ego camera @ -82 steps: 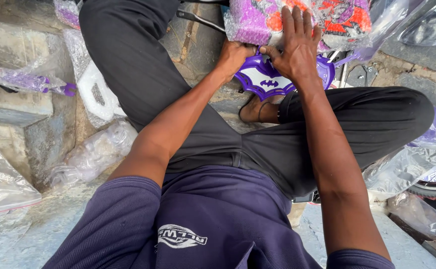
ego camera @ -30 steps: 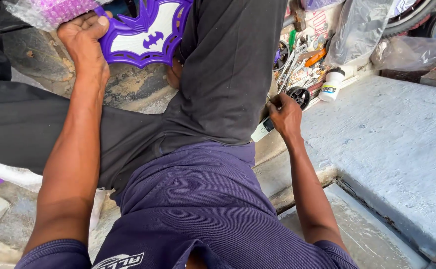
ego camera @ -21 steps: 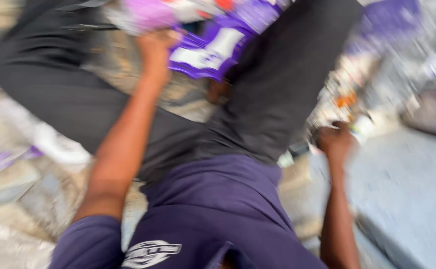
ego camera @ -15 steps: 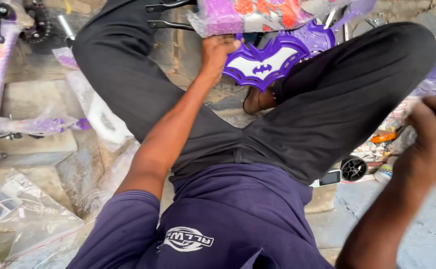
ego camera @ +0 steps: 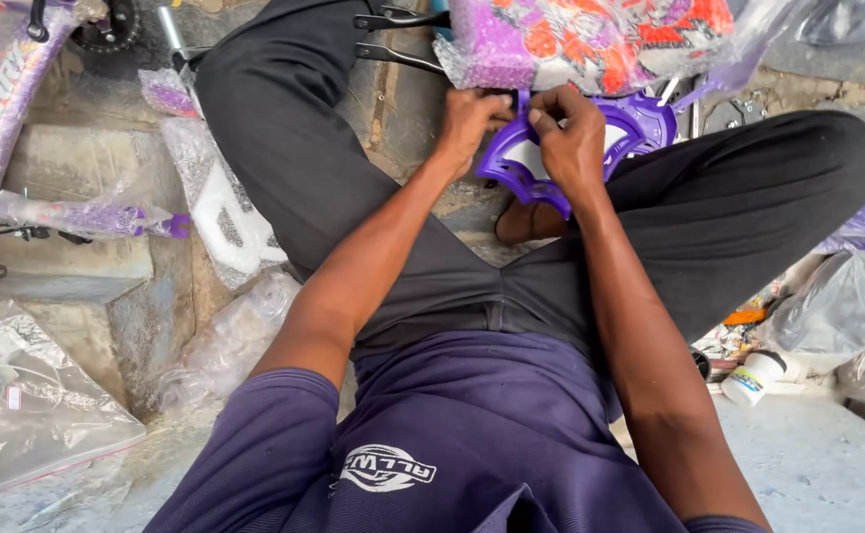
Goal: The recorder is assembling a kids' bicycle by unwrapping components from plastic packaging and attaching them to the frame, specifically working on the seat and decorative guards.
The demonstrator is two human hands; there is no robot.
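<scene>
Fingers of both hands are closing on a purple plastic plate [ego camera: 590,148], a bat-winged panel with a white middle, and they are gripping it at its top edge. The left hand [ego camera: 470,123] is pinching the plate's left wing while the right hand [ego camera: 573,138] is curling over the centre, thumb and forefinger pressed together on a small upright tab. Holding it from two sides like this seems to be steadying the plate against whatever sits behind it.

The plate is sitting between the person's knees, just above a bare foot [ego camera: 526,219], and it is touching the underside of a bundle wrapped in bubble wrap [ego camera: 590,39], purple with orange and red showing through. Two dark metal prongs [ego camera: 398,35] are sticking out to the left of that bundle. The person is sitting low with legs folded in dark trousers [ego camera: 294,168], which is bringing the work close to the chest and within easy reach of both arms.

Around them, parts in clear plastic bags [ego camera: 28,395] are lying on the concrete steps to the left, well apart from the hands. A small white tub [ego camera: 753,375] and some bright clutter are resting by the right thigh, near enough to grab.
</scene>
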